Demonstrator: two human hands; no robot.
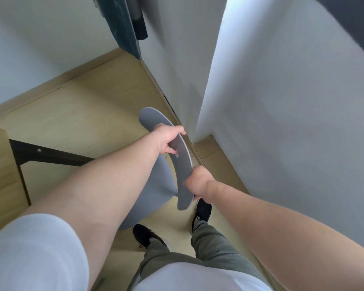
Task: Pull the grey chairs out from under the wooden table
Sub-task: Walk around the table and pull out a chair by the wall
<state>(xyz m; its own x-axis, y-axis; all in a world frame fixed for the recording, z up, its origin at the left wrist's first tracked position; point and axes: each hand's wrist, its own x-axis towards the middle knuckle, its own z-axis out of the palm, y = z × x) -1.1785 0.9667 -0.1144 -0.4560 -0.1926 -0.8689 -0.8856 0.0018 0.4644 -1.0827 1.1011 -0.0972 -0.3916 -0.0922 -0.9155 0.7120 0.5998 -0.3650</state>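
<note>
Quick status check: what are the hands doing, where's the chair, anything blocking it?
Left hand and right hand both gripping the grey chair backrest. Seat beside the wooden table, apart from it. White wall close behind.

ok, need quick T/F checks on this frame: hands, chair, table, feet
1. Both hands grip the curved backrest of the grey chair. True: left hand farther along, right hand nearer.
2. The right hand rests on the wooden table. False: it holds the backrest; the wooden table is at the left edge.
3. The chair seat sits fully under the table. False: it stands clear, beside the table.
4. The person wears black shoes. True.
5. The floor is carpeted in grey. False: light wood-look.
</note>
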